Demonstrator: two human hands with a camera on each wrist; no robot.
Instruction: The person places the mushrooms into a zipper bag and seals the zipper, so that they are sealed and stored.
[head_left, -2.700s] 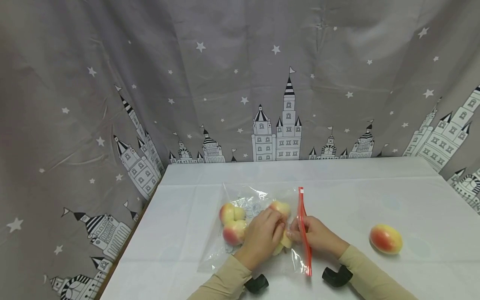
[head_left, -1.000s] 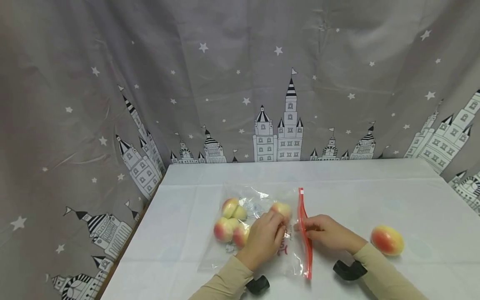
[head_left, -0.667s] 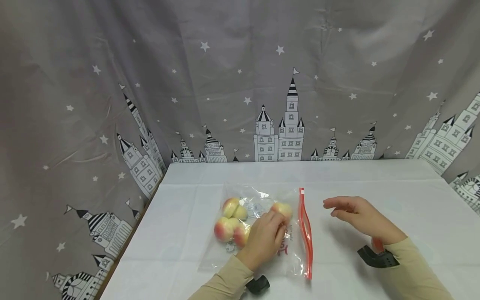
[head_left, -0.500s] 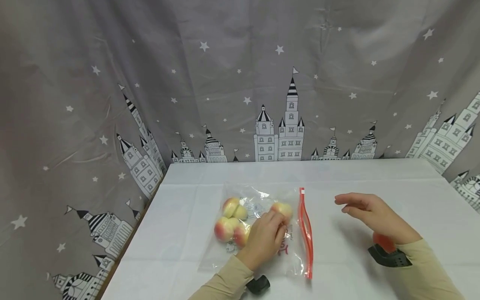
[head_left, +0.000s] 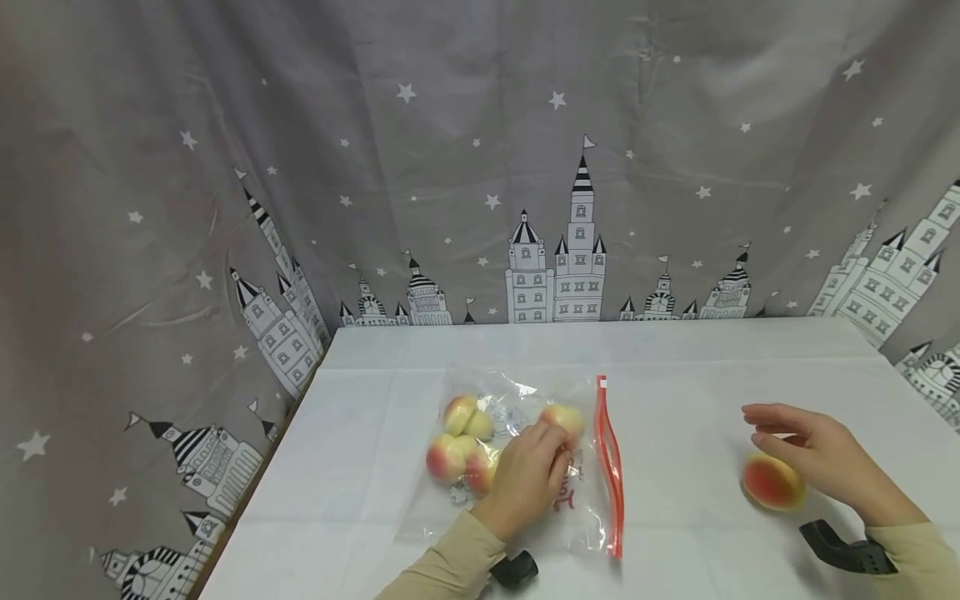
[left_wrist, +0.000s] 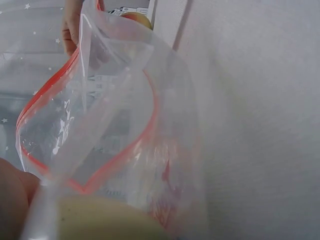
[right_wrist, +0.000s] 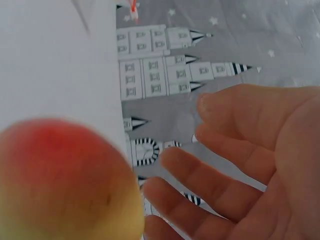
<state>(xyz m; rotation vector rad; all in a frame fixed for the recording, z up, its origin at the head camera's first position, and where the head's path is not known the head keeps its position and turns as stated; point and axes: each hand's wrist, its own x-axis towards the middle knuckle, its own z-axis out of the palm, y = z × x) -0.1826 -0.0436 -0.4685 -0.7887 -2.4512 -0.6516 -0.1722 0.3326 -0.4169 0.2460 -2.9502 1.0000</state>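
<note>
A clear zip bag (head_left: 420, 508) with a red zip strip (head_left: 615, 483) lies on the table, holding several red-and-yellow mangoes (head_left: 446, 460). My left hand (head_left: 527, 477) pinches the bag's upper plastic near its mouth; its fingertips are partly hidden. In the left wrist view the bag's mouth (left_wrist: 35, 100) gapes wide. One loose mango (head_left: 772, 483) sits on the table at the right. My right hand (head_left: 817, 450) hovers just behind and above it, fingers extended and apart from it. The right wrist view shows the same mango (right_wrist: 65, 185) beside the spread fingers (right_wrist: 210, 190).
A white cloth covers the table (head_left: 675, 350). Behind and to the left hangs a grey curtain (head_left: 465, 167) printed with castles and stars. Black wrist mounts (head_left: 847, 550) are strapped on both forearms. The table's left edge (head_left: 255, 467) runs beside the curtain.
My right hand has come out of the bag's mouth and moved right to the loose mango. Earlier, a mango by the mouth shifted left inside the bag. My left hand stays put.
</note>
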